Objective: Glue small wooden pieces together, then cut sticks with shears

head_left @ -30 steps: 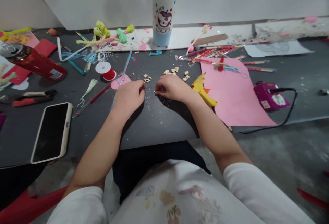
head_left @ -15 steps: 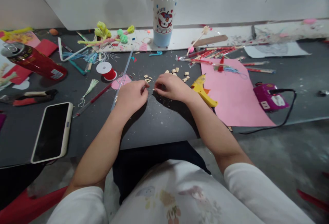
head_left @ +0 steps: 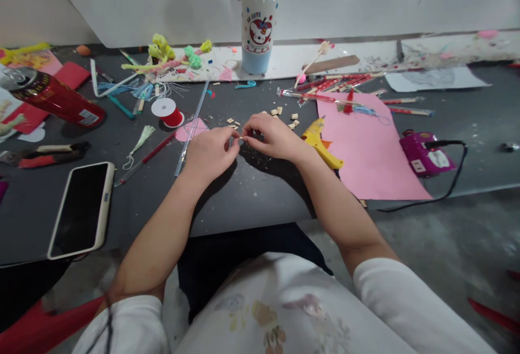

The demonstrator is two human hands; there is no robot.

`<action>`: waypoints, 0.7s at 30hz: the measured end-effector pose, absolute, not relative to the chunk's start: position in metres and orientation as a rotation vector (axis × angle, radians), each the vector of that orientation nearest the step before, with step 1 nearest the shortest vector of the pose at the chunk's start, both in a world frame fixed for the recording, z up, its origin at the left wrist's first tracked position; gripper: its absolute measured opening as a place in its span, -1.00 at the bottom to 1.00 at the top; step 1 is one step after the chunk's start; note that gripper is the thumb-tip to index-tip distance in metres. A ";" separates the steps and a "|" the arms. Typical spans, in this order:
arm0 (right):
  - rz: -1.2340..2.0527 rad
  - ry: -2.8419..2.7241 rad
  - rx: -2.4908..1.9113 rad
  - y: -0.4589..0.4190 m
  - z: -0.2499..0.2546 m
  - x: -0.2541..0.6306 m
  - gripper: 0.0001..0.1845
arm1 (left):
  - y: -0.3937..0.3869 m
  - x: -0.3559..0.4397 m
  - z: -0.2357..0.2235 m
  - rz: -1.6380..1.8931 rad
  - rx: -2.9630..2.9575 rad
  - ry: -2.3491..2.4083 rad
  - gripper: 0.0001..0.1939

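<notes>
Above the dark table, my left hand (head_left: 215,150) and my right hand (head_left: 271,136) meet at the fingertips. Both are closed in a pinch around a small pale wooden piece (head_left: 241,137), mostly hidden by the fingers. Several short wooden pieces (head_left: 233,122) lie just beyond the left fingertips, and more small wooden blocks (head_left: 293,124) are scattered behind my right hand. A clear glue stick (head_left: 195,121) lies across a pink paper piece (head_left: 185,132) beside my left hand. Close to my right wrist rests a yellow glue gun (head_left: 320,140).
A tall bottle (head_left: 257,23) stands at the back. Left are a drink can (head_left: 57,99), a red thread spool (head_left: 167,113), pliers (head_left: 44,154) and a phone (head_left: 82,210). Right are a pink sheet (head_left: 374,164) and a purple power box (head_left: 426,153) with a black cable.
My left hand has moved slightly right, closing the small gap. Its fingertips now touch the wooden piece held by my right hand.
</notes>
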State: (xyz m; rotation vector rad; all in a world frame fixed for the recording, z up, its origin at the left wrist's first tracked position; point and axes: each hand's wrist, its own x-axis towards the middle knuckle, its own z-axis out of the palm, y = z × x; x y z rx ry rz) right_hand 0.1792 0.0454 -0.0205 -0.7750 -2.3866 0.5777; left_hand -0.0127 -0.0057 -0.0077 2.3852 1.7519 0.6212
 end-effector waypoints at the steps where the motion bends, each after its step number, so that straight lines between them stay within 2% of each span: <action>1: 0.587 -2.384 -0.774 0.045 -0.021 0.179 -0.87 | -0.006 -0.013 -0.008 0.622 2.385 1.752 -0.80; 12: 0.651 -2.370 -0.757 0.044 -0.022 0.176 -0.88 | -0.007 -0.010 -0.009 0.663 2.392 1.808 -0.91; 21: 0.727 -2.322 -0.713 0.045 -0.026 0.175 -0.88 | -0.006 -0.013 -0.008 0.690 2.436 1.776 -0.91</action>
